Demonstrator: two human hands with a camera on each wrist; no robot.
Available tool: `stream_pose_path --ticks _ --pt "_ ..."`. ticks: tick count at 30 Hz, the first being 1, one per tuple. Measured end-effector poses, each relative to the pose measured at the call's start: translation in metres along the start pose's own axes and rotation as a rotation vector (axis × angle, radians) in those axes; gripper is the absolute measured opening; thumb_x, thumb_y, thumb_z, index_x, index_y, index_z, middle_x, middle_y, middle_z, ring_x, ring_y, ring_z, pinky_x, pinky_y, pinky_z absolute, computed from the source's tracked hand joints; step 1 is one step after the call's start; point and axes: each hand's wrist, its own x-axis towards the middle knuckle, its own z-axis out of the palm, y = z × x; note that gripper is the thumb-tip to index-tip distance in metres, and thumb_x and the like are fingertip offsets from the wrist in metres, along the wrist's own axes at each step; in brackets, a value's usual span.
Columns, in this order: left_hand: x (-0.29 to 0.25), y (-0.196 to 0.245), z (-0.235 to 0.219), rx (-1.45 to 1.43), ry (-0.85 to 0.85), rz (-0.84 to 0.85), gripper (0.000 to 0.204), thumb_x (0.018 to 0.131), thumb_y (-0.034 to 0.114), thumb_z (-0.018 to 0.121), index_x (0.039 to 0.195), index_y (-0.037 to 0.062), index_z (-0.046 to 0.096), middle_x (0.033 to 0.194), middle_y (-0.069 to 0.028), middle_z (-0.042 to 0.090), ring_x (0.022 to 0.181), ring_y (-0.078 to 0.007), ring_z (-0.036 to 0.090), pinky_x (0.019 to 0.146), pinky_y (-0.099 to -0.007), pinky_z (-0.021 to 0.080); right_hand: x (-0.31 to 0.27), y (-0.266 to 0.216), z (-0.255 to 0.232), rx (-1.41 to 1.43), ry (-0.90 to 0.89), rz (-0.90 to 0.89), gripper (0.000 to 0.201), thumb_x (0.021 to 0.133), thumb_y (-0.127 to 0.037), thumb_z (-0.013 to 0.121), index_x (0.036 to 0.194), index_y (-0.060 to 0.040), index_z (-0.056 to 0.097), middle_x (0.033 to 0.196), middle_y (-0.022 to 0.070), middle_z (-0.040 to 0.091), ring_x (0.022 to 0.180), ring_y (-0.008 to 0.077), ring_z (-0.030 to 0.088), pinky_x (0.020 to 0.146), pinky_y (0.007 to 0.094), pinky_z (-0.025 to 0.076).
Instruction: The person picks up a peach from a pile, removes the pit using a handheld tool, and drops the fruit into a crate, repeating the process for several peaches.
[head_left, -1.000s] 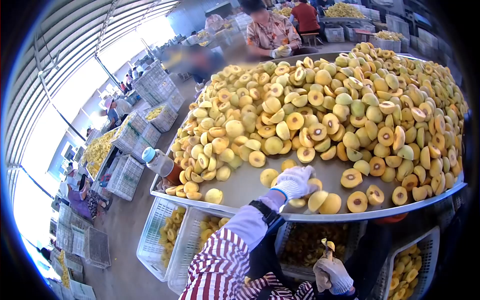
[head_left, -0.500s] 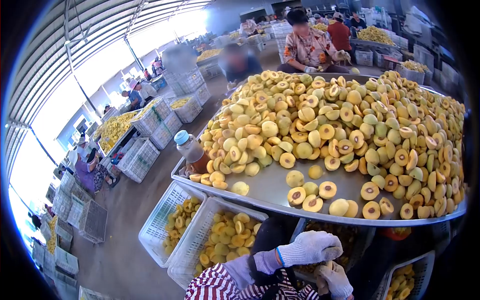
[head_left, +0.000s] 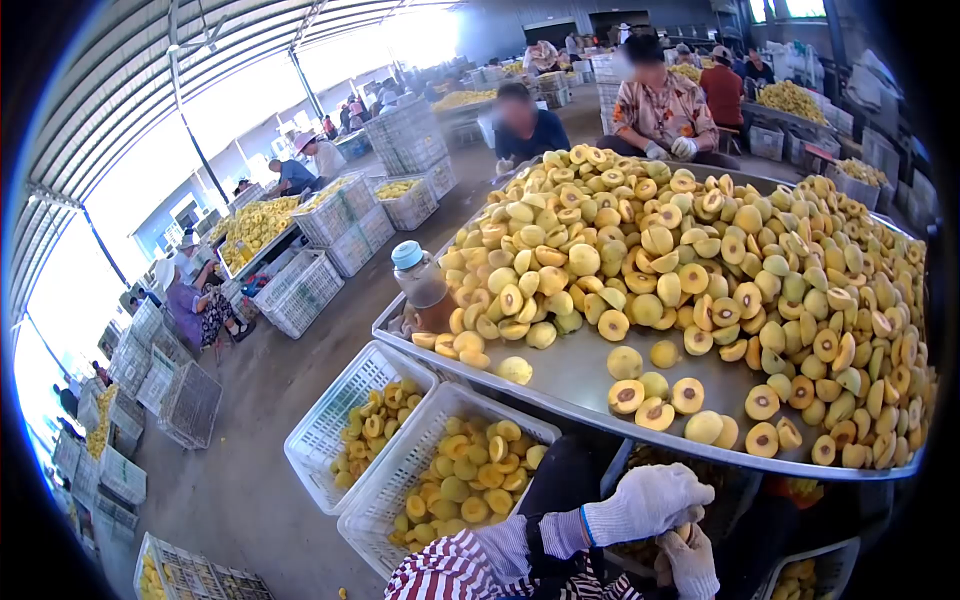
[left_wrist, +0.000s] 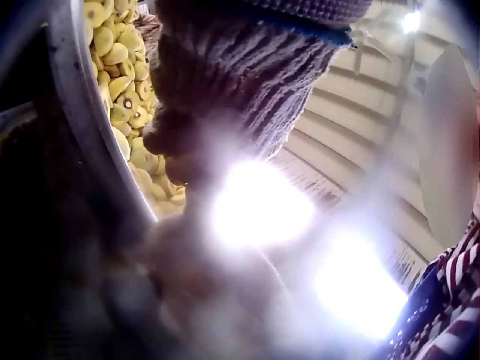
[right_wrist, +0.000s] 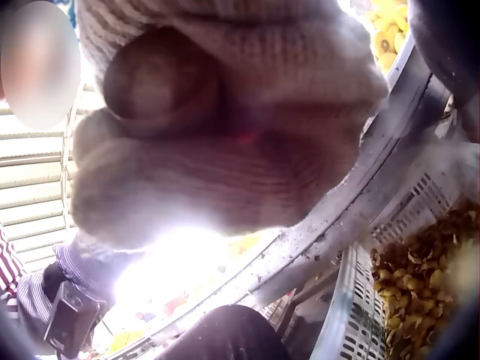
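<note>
Both hands wear whitish knit gloves and meet low in front of the body, below the table's near edge. My left hand (head_left: 645, 505) curls its fingers over a yellow peach half (head_left: 688, 517), which is mostly hidden between the hands. Just under it, my right hand (head_left: 692, 562) grips a tool; the round end of its wooden handle (right_wrist: 161, 82) shows in the right wrist view, while its tip is hidden. Beyond the hands, a metal table (head_left: 560, 375) carries a big heap of halved peaches (head_left: 720, 250), many with pits, and several loose halves near its front edge.
A bottle with a blue cap (head_left: 425, 285) stands at the table's left corner. Left of my legs are two white crates (head_left: 375, 520) of peach halves. Another crate (right_wrist: 349, 307) holds small brown pieces below the table. Across the table sit two people (head_left: 665, 105).
My left hand has come back from the peaches on the table to the right hand. The yellow piece seen earlier at the tool's tip no longer shows. The head view has swung left.
</note>
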Motion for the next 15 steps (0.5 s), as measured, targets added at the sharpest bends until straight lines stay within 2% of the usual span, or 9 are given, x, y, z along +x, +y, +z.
stream_pose_path --ticks 1,3,5,6,7,9,12,13,15 --pt "0.001 0.005 -0.006 0.109 -0.072 0.053 0.032 0.081 0.028 0.069 0.108 0.0138 0.059 0.096 -0.0059 0.061 0.095 -0.0261 0.063 0.078 -0.0382 0.054 0.000 0.002 -0.001 0.007 -0.009 0.010 0.009 0.101 -0.021 0.056 0.103 -0.0124 0.056 0.056 -0.0026 0.051 0.039 0.0078 0.043 0.037 0.0220 0.034" --pt "-0.006 0.005 0.008 0.093 0.116 0.283 0.028 0.070 0.023 0.071 0.091 0.0137 0.056 0.088 -0.0064 0.058 0.088 -0.0256 0.064 0.069 -0.0381 0.055 -0.003 0.000 0.000 -0.121 -0.008 -0.050 0.013 0.100 -0.023 0.057 0.107 -0.0116 0.056 0.056 -0.0020 0.051 0.039 0.0084 0.043 0.036 0.0230 0.034" --pt "-0.011 0.013 -0.006 -0.061 0.128 0.313 0.025 0.075 0.022 0.069 0.095 0.0125 0.057 0.087 -0.0074 0.057 0.087 -0.0280 0.063 0.071 -0.0400 0.054 -0.004 -0.008 0.002 -0.252 0.005 -0.124 0.012 0.100 -0.024 0.056 0.103 -0.0123 0.058 0.058 -0.0023 0.051 0.041 0.0077 0.044 0.037 0.0226 0.034" --pt "-0.013 0.010 -0.010 -0.104 0.304 0.256 0.024 0.079 0.023 0.068 0.098 0.0119 0.057 0.091 -0.0080 0.059 0.091 -0.0296 0.063 0.074 -0.0404 0.054 -0.007 -0.014 0.004 -0.316 0.008 -0.162 0.012 0.100 -0.025 0.056 0.101 -0.0126 0.059 0.060 -0.0025 0.052 0.042 0.0074 0.044 0.037 0.0224 0.034" --pt "-0.015 0.003 -0.015 -0.145 0.479 0.200 0.023 0.082 0.023 0.067 0.100 0.0113 0.058 0.095 -0.0087 0.061 0.094 -0.0312 0.063 0.078 -0.0408 0.053 -0.013 -0.042 0.011 -0.116 0.037 0.137 0.014 0.100 -0.024 0.055 0.093 -0.0142 0.060 0.061 -0.0038 0.052 0.043 0.0059 0.043 0.038 0.0212 0.034" --pt "-0.018 -0.017 -0.018 0.096 0.612 0.046 0.036 0.089 0.031 0.065 0.118 0.0103 0.059 0.119 -0.0161 0.061 0.117 -0.0339 0.056 0.094 -0.0413 0.049 -0.019 -0.057 0.020 -0.071 0.148 0.113 0.014 0.100 -0.025 0.056 0.090 -0.0149 0.058 0.061 -0.0050 0.051 0.042 0.0051 0.042 0.038 0.0203 0.033" --pt "-0.014 -0.027 -0.021 -0.202 0.222 -0.042 0.053 0.096 0.039 0.059 0.136 0.0053 0.051 0.130 -0.0169 0.057 0.121 -0.0333 0.056 0.098 -0.0377 0.048 -0.027 -0.067 0.019 -0.086 0.131 0.120 0.015 0.099 -0.027 0.058 0.091 -0.0151 0.059 0.060 -0.0047 0.050 0.042 0.0056 0.041 0.037 0.0203 0.033" --pt "-0.019 -0.010 -0.030 -0.509 0.090 -0.054 0.043 0.095 0.038 0.059 0.125 0.0067 0.059 0.119 -0.0142 0.064 0.109 -0.0304 0.063 0.094 -0.0375 0.050 -0.030 -0.065 0.022 -0.122 0.102 0.118 0.015 0.099 -0.028 0.058 0.091 -0.0152 0.059 0.060 -0.0045 0.050 0.041 0.0057 0.041 0.036 0.0204 0.033" --pt "-0.014 -0.014 -0.019 -0.433 -0.063 0.040 0.032 0.094 0.034 0.060 0.110 0.0079 0.065 0.105 -0.0099 0.069 0.097 -0.0242 0.067 0.086 -0.0375 0.051 -0.033 -0.069 0.029 -0.136 0.091 0.043 0.013 0.097 -0.023 0.062 0.093 -0.0111 0.059 0.071 -0.0024 0.053 0.059 0.0072 0.048 0.054 0.0223 0.042"
